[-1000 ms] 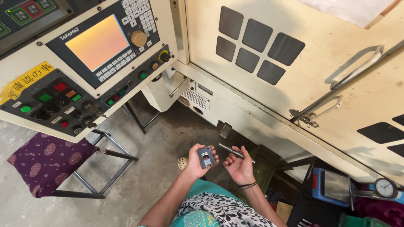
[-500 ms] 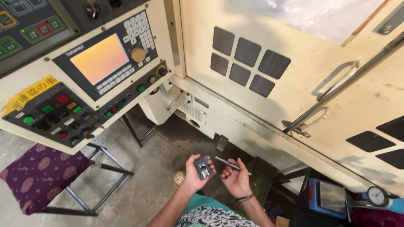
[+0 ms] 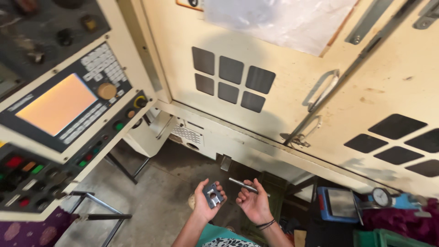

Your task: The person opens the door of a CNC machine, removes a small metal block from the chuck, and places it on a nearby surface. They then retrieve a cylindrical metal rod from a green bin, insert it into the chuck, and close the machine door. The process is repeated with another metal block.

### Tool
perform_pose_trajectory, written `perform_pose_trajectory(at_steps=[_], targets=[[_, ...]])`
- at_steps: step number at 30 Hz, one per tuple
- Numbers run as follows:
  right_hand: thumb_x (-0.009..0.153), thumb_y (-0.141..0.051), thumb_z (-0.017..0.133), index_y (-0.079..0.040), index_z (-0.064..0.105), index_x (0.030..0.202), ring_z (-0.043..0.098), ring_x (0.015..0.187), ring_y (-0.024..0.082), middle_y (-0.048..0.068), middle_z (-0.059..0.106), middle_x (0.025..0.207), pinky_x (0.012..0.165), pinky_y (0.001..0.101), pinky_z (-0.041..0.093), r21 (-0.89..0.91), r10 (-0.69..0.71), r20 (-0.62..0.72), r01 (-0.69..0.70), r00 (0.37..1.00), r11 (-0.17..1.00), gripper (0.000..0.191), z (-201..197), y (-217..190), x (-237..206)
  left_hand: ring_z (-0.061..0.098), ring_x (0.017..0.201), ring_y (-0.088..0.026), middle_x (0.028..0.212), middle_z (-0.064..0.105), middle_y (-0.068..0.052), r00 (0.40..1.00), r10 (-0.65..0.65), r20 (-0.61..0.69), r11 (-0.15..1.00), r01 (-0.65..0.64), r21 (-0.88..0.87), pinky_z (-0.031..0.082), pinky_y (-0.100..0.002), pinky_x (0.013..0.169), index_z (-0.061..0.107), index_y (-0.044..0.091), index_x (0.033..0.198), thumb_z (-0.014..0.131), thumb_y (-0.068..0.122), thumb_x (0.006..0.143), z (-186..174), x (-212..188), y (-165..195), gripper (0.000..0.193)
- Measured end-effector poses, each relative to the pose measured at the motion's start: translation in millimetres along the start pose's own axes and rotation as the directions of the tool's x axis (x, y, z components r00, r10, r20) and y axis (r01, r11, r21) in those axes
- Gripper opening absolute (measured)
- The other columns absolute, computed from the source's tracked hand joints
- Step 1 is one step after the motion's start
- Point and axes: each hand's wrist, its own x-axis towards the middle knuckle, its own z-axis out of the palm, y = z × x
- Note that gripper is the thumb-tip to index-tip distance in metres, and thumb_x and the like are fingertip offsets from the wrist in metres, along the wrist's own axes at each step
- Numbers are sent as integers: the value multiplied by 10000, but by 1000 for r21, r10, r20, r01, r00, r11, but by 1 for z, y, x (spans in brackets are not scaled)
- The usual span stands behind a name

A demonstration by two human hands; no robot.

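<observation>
My left hand (image 3: 206, 201) lies palm up, low in the head view, with a small square grey metal block (image 3: 213, 195) that has a hole in its middle resting in the palm. My right hand (image 3: 254, 204) sits just to the right of it, fingers curled around a thin grey metal rod (image 3: 244, 185) that sticks out to the upper left. The two hands are close together but apart, above the concrete floor in front of a cream-coloured machine.
The machine's sliding doors (image 3: 292, 73) with dark windows and metal handles (image 3: 322, 89) fill the upper view. A control panel (image 3: 59, 110) with an orange screen and buttons hangs at left. A metal stool frame (image 3: 98, 212) stands lower left; a dial gauge (image 3: 380, 196) and boxes lie lower right.
The view has tilted and shifted right, so the control panel slid left and the purple stool cushion almost left the picture. Both hands keep their hold on the block and the rod.
</observation>
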Motion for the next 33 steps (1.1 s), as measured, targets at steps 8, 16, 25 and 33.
perform_pose_trajectory(at_steps=[8, 16, 25, 33], targets=[[1013, -440, 505, -89, 613, 989, 462, 664, 193, 29, 449, 673, 662, 356, 425, 24, -201, 0, 201, 980, 979, 368, 16, -58, 21, 643, 806, -265, 791, 636, -91, 984, -71, 166, 997, 72, 1, 569, -444, 853, 656, 39, 994, 580, 416, 942, 67, 59, 16, 388], [1019, -448, 505, -97, 626, 985, 458, 665, 192, 27, 446, 663, 667, 363, 421, 24, -317, 6, 317, 948, 948, 373, 45, -101, 59, 657, 868, -279, 858, 673, -103, 973, -72, 220, 988, 40, 148, 541, -425, 840, 637, 56, 972, 585, 210, 908, 110, 117, 45, 175], [1027, -485, 466, -92, 682, 901, 425, 673, 197, 20, 398, 611, 693, 359, 400, 76, -361, 71, 356, 930, 931, 466, 85, -116, 99, 647, 855, -297, 723, 555, -66, 945, -188, 266, 978, 155, 140, 569, -495, 930, 566, 77, 910, 529, 184, 842, 160, 140, 72, 132], [1062, -524, 439, -97, 681, 922, 385, 683, 184, 11, 379, 633, 686, 340, 368, 84, -441, 106, 434, 891, 897, 509, 100, -126, 115, 440, 659, -171, 734, 426, -21, 834, -310, 457, 948, 236, 212, 400, -342, 646, 562, 83, 968, 509, 179, 916, 179, 166, 85, 122]])
